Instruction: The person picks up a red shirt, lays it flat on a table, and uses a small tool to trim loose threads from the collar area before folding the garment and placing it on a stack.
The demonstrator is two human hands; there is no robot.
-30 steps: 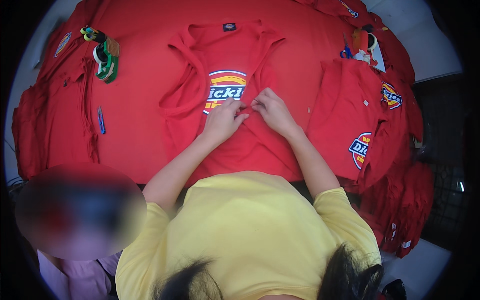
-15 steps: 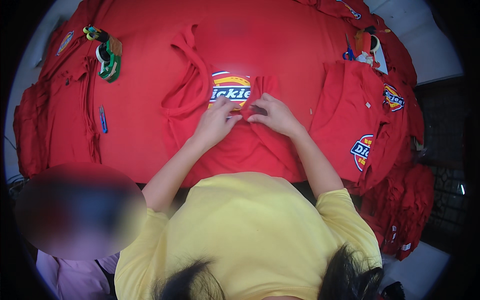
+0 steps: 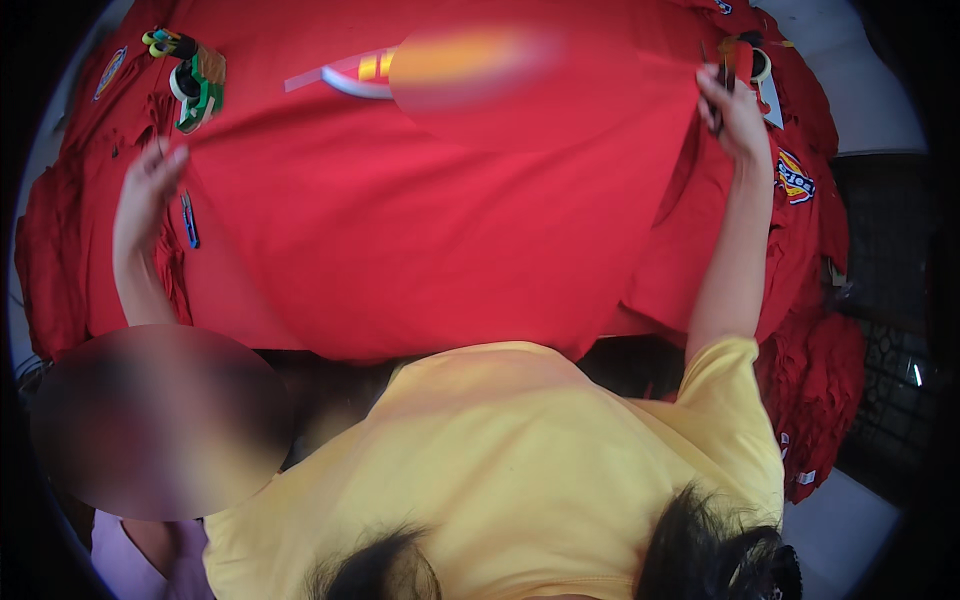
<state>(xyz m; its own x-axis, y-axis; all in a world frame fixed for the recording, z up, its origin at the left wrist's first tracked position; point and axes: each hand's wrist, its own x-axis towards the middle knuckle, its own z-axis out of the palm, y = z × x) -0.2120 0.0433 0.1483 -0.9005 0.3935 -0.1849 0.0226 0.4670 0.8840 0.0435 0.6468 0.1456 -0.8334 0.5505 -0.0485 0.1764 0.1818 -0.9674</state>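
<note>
A red garment [image 3: 430, 230] with a printed badge [image 3: 360, 75] is spread wide across the table in front of me. The badge is smeared, its right part blurred out. At the garment's upper left edge, my left hand [image 3: 152, 180] is closed, its fingertips pinched on the cloth. My right hand [image 3: 738, 115] is raised at the far right with its fingers curled at the garment's upper right edge. Something dark shows at those fingers; I cannot tell whether it is held or lies behind. Blue thread snips [image 3: 190, 220] lie just right of my left wrist.
A green tape dispenser [image 3: 205, 90] stands at the far left beside yellow-handled scissors [image 3: 160, 42]. Another tape roll [image 3: 761, 66] stands beyond my right hand. Stacked red garments [image 3: 65, 250] lie left, with more [image 3: 790, 220] on the right. A person in a lilac top [image 3: 135, 560] is at lower left.
My hands have moved from close together at the middle out to far left and far right. The bunched garment is now stretched flat between them, its badge farther from me.
</note>
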